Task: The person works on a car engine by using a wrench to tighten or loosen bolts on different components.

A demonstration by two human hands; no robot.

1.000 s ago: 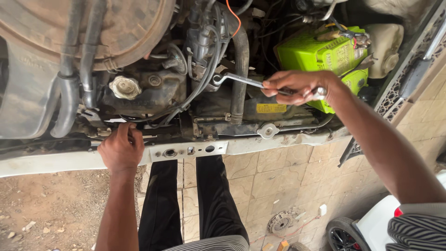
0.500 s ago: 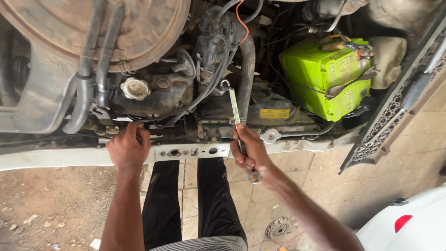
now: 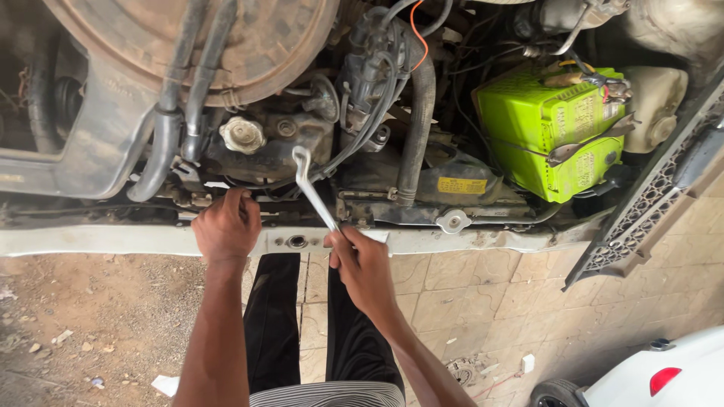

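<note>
1. Far to my left sits the big round air cleaner housing (image 3: 188,45), rusty brown, with two dark hoses (image 3: 170,128) running down its front.
2. Just below the hoses my left hand (image 3: 226,226) rests knuckles up on the white front crossmember (image 3: 467,240) of the engine bay. The fingers curl over its upper edge and reach in behind it; I cannot tell whether they clasp anything there.
3. A little above and to the right of that hand is a pale round filler cap (image 3: 241,136) on the grimy engine.
4. Next comes the spanner (image 3: 313,188), a bright steel one. Its ring end sits up near the cap, and the shank slants down to the right into my right hand (image 3: 363,267).
5. My right hand is closed around the spanner's lower end, in front of the crossmember and above my dark trousers (image 3: 275,324).
6. Further right a thick black hose (image 3: 418,120) curves down through the bay.
7. Far right stands the bright green battery (image 3: 550,128), well apart from both hands.
</note>
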